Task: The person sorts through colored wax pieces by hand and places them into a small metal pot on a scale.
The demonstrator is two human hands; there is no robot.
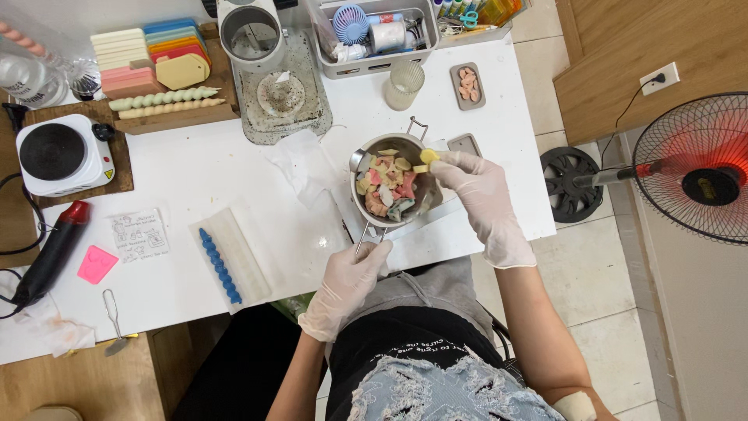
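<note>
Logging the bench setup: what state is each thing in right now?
Pot: full of mixed wax pieces, handle held by left hand.
Yellow piece: pinched in right hand over the pot.
Glass: upright, looks empty.
Blue candle: lying in its mould.
Floor fan: tilted; spinning unclear.

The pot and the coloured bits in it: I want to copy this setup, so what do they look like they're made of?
The pot looks like polished steel: grey, shiny rim and a thin wire handle. The bits look like wax scraps, matte and pastel, in broken shapes, though that is a guess. The left hand grips the handle; the right hand holds a yellow bit.
</note>
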